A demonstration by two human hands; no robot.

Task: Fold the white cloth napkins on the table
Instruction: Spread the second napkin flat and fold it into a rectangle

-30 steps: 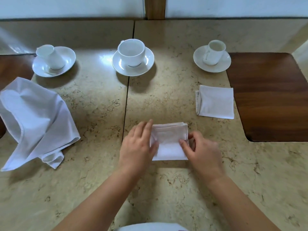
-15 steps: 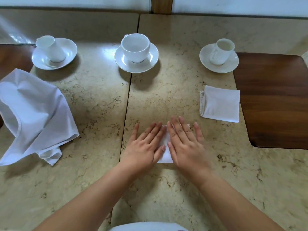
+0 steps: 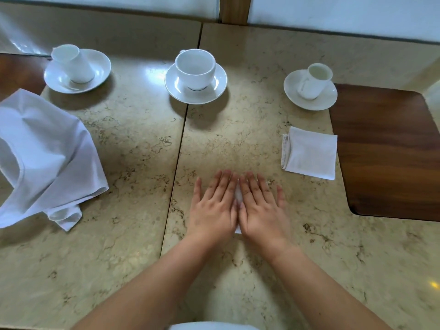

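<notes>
Head view: left hand [image 3: 214, 208], right hand [image 3: 260, 208] flat, fingers straight (side by side), pressing folded napkin [image 3: 238, 198]

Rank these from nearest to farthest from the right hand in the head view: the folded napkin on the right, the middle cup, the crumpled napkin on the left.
From the right hand:
1. Folded napkin, right, beside the wooden inlay.
2. Middle cup, ahead, on its saucer.
3. Crumpled napkin, far left.

2 flat hands [image 3: 238, 206] press a folded napkin [image 3: 238, 196].
</notes>
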